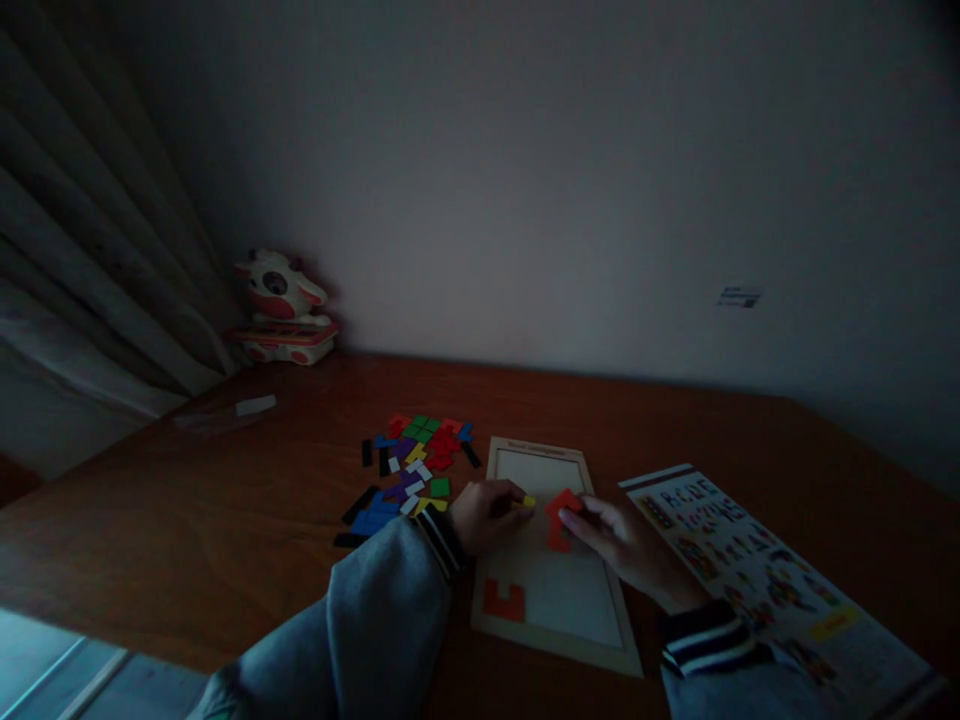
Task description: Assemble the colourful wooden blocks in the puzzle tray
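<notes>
My left hand (pixel 491 515) is closed on a small yellow puzzle piece (pixel 529 501), only part of which shows past the fingertips. Between the thumb and fingers of my right hand (pixel 619 540) is a red-orange puzzle piece (pixel 557 520). Both hands are over a white puzzle board with a pale wooden frame (pixel 555 655). In the board's near left corner lies an orange U-shaped piece (pixel 505 601). To the left of the board, flat puzzle pieces (pixel 401 485) in several colours are spread in a loose pile, partly behind my left sleeve.
A printed pattern sheet (pixel 772 570) lies right of the board. At the back left of the brown table (pixel 225 520) stands a cow-shaped toy (pixel 281 305), near a curtain (pixel 97 220). A small white label (pixel 256 405) lies in front of it. Behind the table rises a plain wall.
</notes>
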{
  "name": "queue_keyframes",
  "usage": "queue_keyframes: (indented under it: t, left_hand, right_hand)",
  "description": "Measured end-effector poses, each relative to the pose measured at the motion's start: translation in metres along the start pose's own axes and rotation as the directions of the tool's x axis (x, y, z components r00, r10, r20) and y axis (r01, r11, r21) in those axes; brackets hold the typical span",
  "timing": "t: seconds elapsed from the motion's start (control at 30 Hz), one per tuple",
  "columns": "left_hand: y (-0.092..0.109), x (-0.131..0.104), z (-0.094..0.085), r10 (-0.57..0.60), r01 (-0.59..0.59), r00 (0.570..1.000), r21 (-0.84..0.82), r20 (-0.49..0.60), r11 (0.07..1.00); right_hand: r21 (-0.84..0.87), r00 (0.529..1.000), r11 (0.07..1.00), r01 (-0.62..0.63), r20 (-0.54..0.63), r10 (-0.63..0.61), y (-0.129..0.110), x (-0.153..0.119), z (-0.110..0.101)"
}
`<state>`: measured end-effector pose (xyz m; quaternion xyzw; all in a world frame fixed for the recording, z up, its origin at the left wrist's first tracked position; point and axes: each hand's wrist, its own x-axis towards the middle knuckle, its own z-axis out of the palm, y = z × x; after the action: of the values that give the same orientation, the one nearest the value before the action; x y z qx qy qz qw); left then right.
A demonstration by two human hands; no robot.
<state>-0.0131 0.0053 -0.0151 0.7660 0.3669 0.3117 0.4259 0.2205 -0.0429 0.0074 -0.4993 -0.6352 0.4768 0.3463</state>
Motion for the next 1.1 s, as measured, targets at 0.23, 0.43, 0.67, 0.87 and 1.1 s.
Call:
queue_keyframes:
  t: [0.23,0.43,0.67,0.87,1.1]
  left_hand:
    - [-0.003,0.007,-0.008,0.065,-0.054,0.997,0.196,-0.051,0.979]
    - [-0.002,0.009,-0.013,0.067,-0.039,0.991,0.228,-0.115,0.973]
    - [0.003,0.006,-0.012,0.095,-0.069,0.990,0.235,-0.103,0.970]
    - [0.002,0.004,-0.008,0.167,-0.125,0.979,0.303,-0.118,0.945]
    - [0.000,0.003,-0.011,0.278,-0.229,0.960,0.467,-0.038,0.854]
  right_hand:
    - [-0.068,0.999,0.997,0.041,0.002,-0.041,0.005,0.021,0.005]
    - [-0.054,0.997,0.998,0.040,-0.061,-0.043,0.000,0.035,-0.002]
    - [-0.016,1.000,1.000,0.007,0.024,-0.007,-0.005,0.021,-0.007]
    - [-0.105,0.961,0.994,-0.024,0.270,0.052,-0.014,0.008,-0.005]
    - [-0.116,0.957,0.993,-0.035,0.282,0.067,-0.009,0.006,0.001]
